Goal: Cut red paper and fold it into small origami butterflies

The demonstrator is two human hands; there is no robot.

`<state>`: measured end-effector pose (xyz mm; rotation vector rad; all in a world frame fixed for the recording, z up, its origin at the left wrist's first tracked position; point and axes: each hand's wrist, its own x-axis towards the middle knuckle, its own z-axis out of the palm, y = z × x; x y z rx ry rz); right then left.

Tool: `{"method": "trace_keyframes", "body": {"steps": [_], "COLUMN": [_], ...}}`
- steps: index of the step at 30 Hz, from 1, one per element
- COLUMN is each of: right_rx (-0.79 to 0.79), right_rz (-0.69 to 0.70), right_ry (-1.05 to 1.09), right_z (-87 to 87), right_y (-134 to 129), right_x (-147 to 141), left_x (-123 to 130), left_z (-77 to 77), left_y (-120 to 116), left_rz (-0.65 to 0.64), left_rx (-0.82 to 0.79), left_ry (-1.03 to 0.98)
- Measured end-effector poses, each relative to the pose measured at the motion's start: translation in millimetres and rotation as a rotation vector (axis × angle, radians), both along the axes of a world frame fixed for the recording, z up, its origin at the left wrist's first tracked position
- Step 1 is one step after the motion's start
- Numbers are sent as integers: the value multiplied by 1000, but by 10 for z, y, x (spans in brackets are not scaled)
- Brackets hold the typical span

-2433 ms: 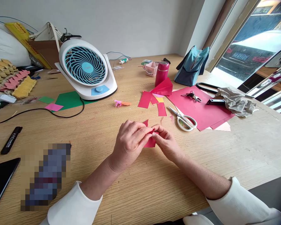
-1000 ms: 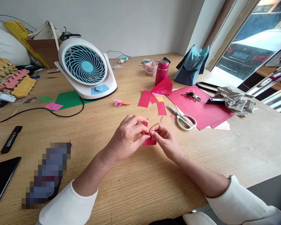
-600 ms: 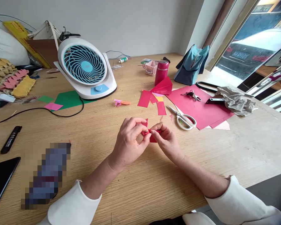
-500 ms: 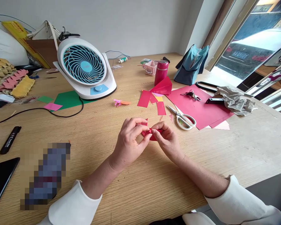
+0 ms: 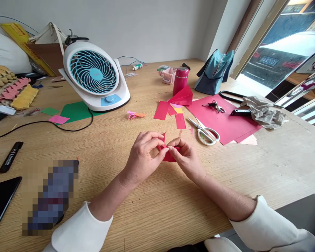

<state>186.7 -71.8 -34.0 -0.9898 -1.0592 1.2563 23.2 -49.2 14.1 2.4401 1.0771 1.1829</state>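
A small folded piece of red paper (image 5: 170,156) is held just above the wooden table (image 5: 147,210), between my two hands. My left hand (image 5: 147,152) pinches its left side between thumb and fingers. My right hand (image 5: 187,158) grips the other side, its thumb tip close to the left thumb. The fingers partly hide the folds. Beyond the hands lie cut red paper pieces (image 5: 161,110), and white-handled scissors (image 5: 207,135) rest to their right with the blades slightly apart.
A white fan (image 5: 94,75) stands at the back left, a pink bottle (image 5: 181,81) and blue bag (image 5: 214,73) at the back. Large red sheets (image 5: 217,120) lie right, under keys (image 5: 215,106). A black marker (image 5: 11,157) and dark tablet (image 5: 2,199) are left.
Both thumbs have shifted slightly on the red paper. Its lower part has tilted down and shows more below the fingertips. The things on the table have stayed put.
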Motion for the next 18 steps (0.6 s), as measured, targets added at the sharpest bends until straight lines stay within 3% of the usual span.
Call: {"method": "trace_keyframes", "body": {"steps": [8, 18], "right_rx": [-57, -89], "right_rz": [44, 87], "right_ry": [53, 44], "right_z": [8, 34], "right_y": [15, 19], "right_x": [-26, -18], "left_x": [-9, -67], "left_z": [55, 41], "left_y": [-8, 48], "left_rz": [19, -121], "left_rx": [-295, -341], "left_ry": [-55, -46]}}
